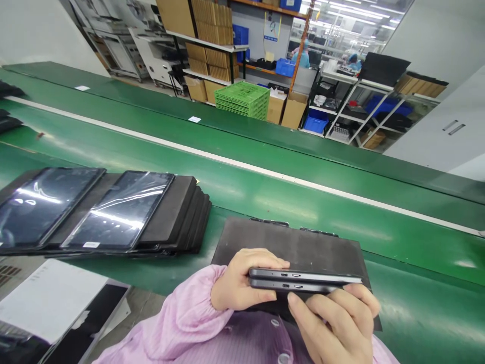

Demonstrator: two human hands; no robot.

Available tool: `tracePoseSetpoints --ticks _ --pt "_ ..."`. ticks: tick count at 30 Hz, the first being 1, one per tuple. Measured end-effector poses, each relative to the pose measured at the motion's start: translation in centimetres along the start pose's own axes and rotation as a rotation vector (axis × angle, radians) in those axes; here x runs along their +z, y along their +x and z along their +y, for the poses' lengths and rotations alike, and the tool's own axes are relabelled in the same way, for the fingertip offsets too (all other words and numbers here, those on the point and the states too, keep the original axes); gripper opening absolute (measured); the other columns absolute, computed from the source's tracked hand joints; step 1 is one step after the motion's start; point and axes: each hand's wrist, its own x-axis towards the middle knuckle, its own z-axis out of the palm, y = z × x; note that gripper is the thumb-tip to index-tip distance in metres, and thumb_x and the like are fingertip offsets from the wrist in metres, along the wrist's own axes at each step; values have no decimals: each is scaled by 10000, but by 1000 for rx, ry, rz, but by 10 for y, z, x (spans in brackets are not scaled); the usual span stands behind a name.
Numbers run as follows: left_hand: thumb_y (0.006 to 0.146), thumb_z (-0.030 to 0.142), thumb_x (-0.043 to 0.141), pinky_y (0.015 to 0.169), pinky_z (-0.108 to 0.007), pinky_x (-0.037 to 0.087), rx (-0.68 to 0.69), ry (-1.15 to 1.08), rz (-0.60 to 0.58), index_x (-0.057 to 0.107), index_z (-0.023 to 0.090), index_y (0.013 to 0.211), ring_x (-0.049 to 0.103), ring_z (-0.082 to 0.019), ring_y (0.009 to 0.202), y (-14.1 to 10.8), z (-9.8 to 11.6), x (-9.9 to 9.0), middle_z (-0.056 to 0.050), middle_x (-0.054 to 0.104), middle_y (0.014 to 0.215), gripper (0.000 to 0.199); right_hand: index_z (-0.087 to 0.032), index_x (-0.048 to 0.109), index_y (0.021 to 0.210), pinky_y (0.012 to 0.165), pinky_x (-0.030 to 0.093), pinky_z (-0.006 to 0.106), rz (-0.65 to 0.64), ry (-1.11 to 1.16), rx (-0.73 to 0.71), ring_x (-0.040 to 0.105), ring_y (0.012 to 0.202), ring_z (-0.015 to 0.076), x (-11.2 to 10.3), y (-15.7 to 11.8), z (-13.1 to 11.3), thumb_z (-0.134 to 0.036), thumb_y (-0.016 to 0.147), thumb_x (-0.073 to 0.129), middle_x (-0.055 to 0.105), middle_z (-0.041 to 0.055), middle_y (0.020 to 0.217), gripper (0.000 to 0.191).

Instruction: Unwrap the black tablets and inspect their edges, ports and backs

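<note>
Two dark tablets (303, 280) lie face to face, one on the other, with their long edges and small ports turned toward me. My left hand (238, 280) is closed round their left end, thumb below and fingers above. At the right end, my right hand (337, 321) holds the pair, with bent fingers against the near lower edge. Directly behind and beneath them is a black foam sheet (303, 250) on the green bench. Thin dark edges of other items poke out past its far side. The tablets' screens cannot be seen.
To the left, a stack of black foam sheets (172, 212) carries two tablets, a nearer one (121, 210) and a farther-left one (45, 207). A white strip (235, 164) crosses the green bench (235, 189). Green crates (242, 98) and shelves stand beyond it.
</note>
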Motion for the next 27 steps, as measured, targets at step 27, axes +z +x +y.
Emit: tracePoseSetpoints --ticks 27 --pt "766 327 668 763 -344 546 60 36 -30 604 222 1100 675 -249 897 2 5 1 -99 720 907 356 -201 701 830 723 326 375 -33 21 19 459 696 162 -5 6 -10 -118 866 561 642 -5 618 167"
